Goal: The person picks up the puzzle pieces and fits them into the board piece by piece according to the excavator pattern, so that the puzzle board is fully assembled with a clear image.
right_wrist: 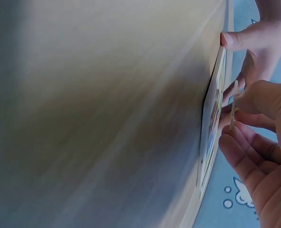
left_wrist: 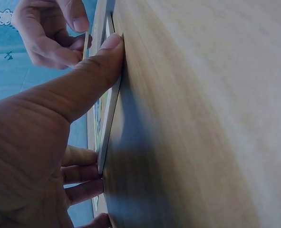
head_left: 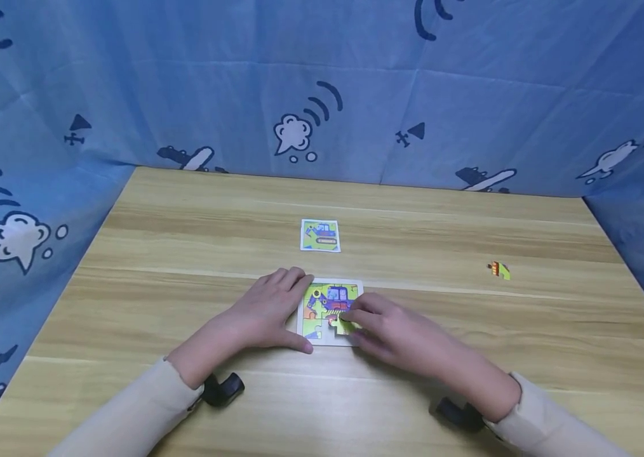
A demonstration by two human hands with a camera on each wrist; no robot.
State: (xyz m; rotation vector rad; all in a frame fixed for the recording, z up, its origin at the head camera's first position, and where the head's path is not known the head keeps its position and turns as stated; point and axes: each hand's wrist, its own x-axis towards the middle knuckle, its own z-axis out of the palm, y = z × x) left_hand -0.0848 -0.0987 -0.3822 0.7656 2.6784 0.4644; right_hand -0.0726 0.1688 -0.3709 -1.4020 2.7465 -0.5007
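Observation:
A small jigsaw puzzle in a white-bordered tray (head_left: 329,343) lies on the wooden table, with an excavator picture mostly filled in. My left hand (head_left: 269,309) is spread along its left side, the fingers at the upper left and the thumb (left_wrist: 104,59) at the near edge. Just above the lower right of the tray, my right hand (head_left: 393,327) pinches a yellow-green puzzle piece (head_left: 345,327) between thumb and fingers. From the right wrist view, this piece (right_wrist: 234,107) appears edge-on, tilted over the board. Bare white backing shows at the tray's lower middle.
Beyond the tray lies a square card (head_left: 320,236) printed with the same excavator. Off to the right is a loose red and yellow-green puzzle piece (head_left: 499,270). A blue patterned curtain (head_left: 356,95) hangs behind the wooden table (head_left: 213,222).

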